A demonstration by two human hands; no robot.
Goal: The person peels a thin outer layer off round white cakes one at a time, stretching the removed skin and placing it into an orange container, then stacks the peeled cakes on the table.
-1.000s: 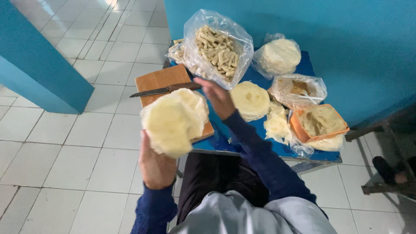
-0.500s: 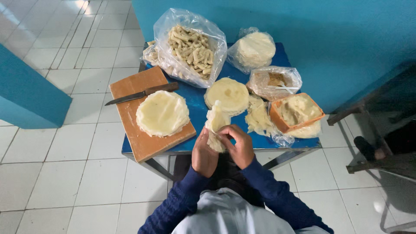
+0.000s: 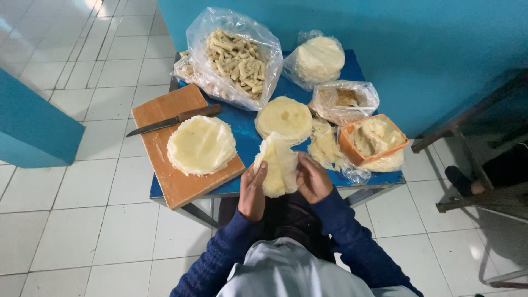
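Note:
Between my two hands I hold a pale, thin round wrapper sheet (image 3: pixel 279 166), folded upward above the near edge of the blue table (image 3: pixel 246 136). My left hand (image 3: pixel 253 191) grips its left side and my right hand (image 3: pixel 313 179) grips its right side. A stack of the same round wrappers (image 3: pixel 201 144) rests on a wooden cutting board (image 3: pixel 170 181) to the left. Another stack of wrappers (image 3: pixel 284 118) lies on the table just beyond my hands.
A knife (image 3: pixel 173 119) lies across the board's far end. A clear bag of stick-shaped pieces (image 3: pixel 236 58), a bagged wrapper stack (image 3: pixel 319 59), a bagged container (image 3: pixel 345 100) and an orange tub of filling (image 3: pixel 374 137) crowd the table. A blue wall (image 3: pixel 385 44) stands behind, a metal frame (image 3: pixel 473 159) at right.
The big wrapper stack went from my left hand onto the cutting board. Both hands then came together near the table edge and lifted a single wrapper.

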